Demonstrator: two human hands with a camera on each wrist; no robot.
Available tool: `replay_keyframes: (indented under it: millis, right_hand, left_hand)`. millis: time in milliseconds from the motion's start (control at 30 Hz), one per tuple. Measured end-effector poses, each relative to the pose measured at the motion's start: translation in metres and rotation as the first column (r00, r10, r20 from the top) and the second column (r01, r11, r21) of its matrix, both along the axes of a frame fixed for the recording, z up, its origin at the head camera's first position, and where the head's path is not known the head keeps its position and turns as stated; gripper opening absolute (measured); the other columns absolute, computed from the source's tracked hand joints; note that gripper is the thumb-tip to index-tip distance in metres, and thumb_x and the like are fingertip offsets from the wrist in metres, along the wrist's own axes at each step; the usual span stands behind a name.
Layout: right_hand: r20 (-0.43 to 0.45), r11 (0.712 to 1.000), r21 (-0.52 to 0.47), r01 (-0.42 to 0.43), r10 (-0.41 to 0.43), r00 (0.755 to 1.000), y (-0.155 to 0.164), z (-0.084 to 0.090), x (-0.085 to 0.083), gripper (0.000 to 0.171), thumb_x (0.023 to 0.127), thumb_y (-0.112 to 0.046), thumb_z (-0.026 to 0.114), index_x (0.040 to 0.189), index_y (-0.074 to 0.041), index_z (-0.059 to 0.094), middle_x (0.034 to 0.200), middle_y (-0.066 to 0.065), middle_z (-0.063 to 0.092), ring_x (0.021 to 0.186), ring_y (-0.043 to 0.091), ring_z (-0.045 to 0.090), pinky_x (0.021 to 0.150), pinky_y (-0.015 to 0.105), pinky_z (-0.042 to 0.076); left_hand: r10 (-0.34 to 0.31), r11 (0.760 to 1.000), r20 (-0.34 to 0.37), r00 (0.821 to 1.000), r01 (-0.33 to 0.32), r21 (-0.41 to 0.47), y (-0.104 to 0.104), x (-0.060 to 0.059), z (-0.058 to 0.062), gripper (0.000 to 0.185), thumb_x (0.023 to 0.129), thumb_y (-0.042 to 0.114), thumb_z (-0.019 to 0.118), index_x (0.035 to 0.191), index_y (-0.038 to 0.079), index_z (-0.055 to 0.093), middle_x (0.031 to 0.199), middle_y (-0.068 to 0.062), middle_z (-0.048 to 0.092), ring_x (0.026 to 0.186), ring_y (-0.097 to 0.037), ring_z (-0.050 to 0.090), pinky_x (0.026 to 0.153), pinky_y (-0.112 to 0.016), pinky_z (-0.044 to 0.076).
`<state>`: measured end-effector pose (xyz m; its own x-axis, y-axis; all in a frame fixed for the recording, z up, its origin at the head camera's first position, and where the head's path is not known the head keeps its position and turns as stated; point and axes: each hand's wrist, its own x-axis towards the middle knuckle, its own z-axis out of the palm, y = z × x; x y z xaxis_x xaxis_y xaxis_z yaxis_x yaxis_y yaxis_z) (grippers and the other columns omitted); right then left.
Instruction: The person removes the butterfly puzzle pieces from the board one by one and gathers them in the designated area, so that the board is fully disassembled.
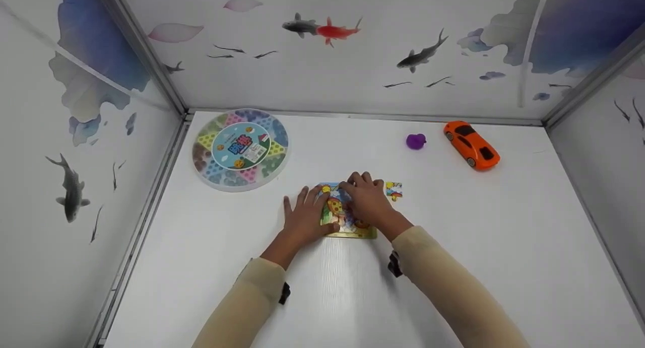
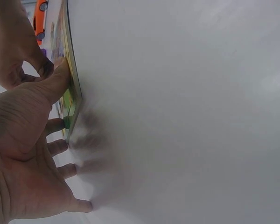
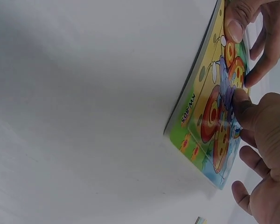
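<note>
Overhead, fish-printed walls (image 1: 352,61) enclose a white table (image 1: 453,267); both hands, left (image 1: 304,218) and right (image 1: 369,201), press flat, released, on a puzzle board (image 1: 347,228).

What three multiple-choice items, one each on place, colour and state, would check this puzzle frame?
1. Where does the loose puzzle piece lie?
A. just right of the puzzle board
B. on the round game box
C. beside the toy car

2. What colour is the toy car?
A. blue
B. orange
C. green

3. How is the left hand placed?
A. lifted off the table
B. flat, thumb on the board's edge
C. gripping the purple toy

Key: 1 A, the piece sits by the board's right corner. 2 B, its body is orange. 3 B, the fingers lie spread on the table while the right hand presses the picture.
</note>
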<state>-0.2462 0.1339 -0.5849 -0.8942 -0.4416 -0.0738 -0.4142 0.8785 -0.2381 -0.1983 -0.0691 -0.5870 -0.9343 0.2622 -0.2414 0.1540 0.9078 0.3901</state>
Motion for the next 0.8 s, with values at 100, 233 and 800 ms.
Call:
replay_keyframes:
  millis: [100,233,800]
  right_hand:
    - [0.002,1.0,0.016,0.006,-0.006,1.0,-0.0024,-0.0001,-0.0008,0.047,0.107,-0.028,0.076,0.151,-0.018,0.064,0.144,0.014,0.06,0.132,0.036,0.051,0.111,0.07,0.046]
    - [0.01,1.0,0.006,0.01,-0.01,1.0,-0.0048,0.0003,-0.0018,0.048,0.106,-0.026,0.078,0.15,-0.016,0.063,0.142,0.015,0.059,0.13,0.036,0.05,0.109,0.069,0.046]
    - [0.006,0.999,-0.05,-0.003,0.004,1.0,-0.0042,-0.0029,-0.0035,0.05,0.101,-0.015,0.081,0.148,-0.011,0.063,0.141,0.019,0.054,0.122,0.038,0.056,0.101,0.061,0.056]
  left_hand:
    - [0.0,1.0,0.007,1.0,0.0,0.002,0.0,-0.0003,-0.0011,0.091,0.098,0.062,0.077,0.172,0.022,0.041,0.184,-0.003,0.026,0.173,-0.036,0.017,0.133,-0.079,0.012]
    - [0.001,1.0,0.014,1.0,-0.002,0.008,-0.0003,-0.001,-0.0018,0.091,0.098,0.062,0.076,0.172,0.022,0.04,0.185,-0.002,0.025,0.173,-0.036,0.016,0.133,-0.079,0.011]
    - [0.016,1.0,0.004,1.0,-0.016,0.024,-0.0006,-0.0012,-0.0021,0.091,0.097,0.06,0.079,0.171,0.021,0.042,0.184,-0.003,0.027,0.173,-0.036,0.018,0.132,-0.08,0.012]
